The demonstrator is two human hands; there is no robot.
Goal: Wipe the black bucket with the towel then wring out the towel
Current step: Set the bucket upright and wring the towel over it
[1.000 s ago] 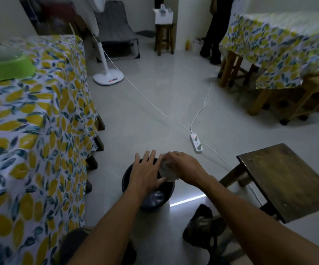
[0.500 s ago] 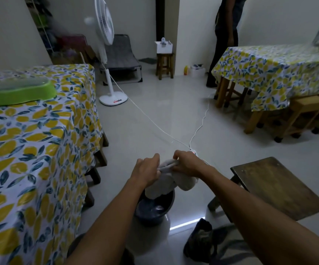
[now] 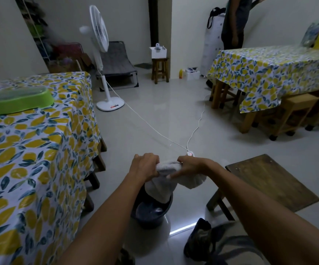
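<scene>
both hands, left [image 3: 145, 165] & right [image 3: 190, 168], grip white towel [image 3: 166, 180] above black bucket [image 3: 151, 213] w/ water inside.

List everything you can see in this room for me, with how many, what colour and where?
towel: one, white, gripped between both hands above the bucket
bucket: one, black, on the floor under the towel
tables: two, lemon-print cloths, left and far right
tub: one, green, on the left table
standing fan: one, white, back left
power strip: one, white, on the floor beyond the hands
dark stool: one, brown, right of the bucket
small stool: one, brown, by the back wall, white box on top
folding cot: one, grey, behind the fan
other person: one, dark clothes, back right
left hand: closed on the towel
right hand: closed on the towel
</scene>
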